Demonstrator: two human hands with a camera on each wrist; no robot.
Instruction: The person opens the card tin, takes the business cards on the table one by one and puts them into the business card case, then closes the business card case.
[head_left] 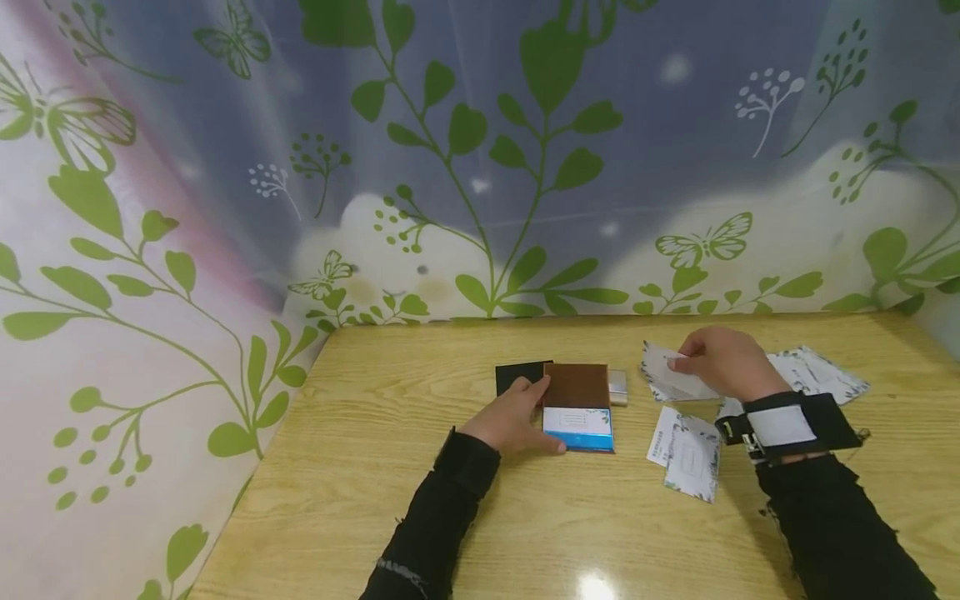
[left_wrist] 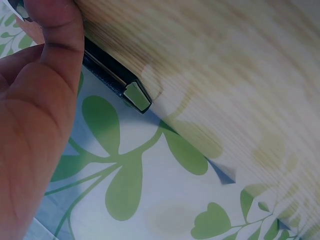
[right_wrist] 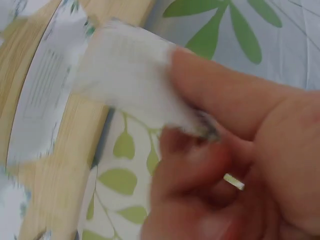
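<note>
Cloth: big and leafy, it hangs behind the table's back edge and down its left side point(head_left: 675, 167).
Table: wooden, under everything point(head_left: 337, 467).
Right hand: up near the table's back edge, to the right point(head_left: 727, 362). Its thumb and fingers pinch white card paper. A soft pinch by the rim should stop bends.
Left hand: spread wide, a finger and the thumb touching the brown case's left side point(head_left: 504, 423). A light, even press should stop the case sliding.
Brown case: near the middle of the back edge point(head_left: 576, 385). It has a white label and a shiny blue strip along its near end.
Card pile: toward the back right corner point(head_left: 817, 375). Best to keep the right wrist off it.
Loose cards: nearer the front edge, one partly on another point(head_left: 693, 458).
White card paper: in the right hand point(head_left: 660, 371); one or more, I cannot tell.
Black thing: partly behind the brown case, on its left point(head_left: 522, 375).
Silver thing: peeks out on the case's right point(head_left: 618, 387).
</note>
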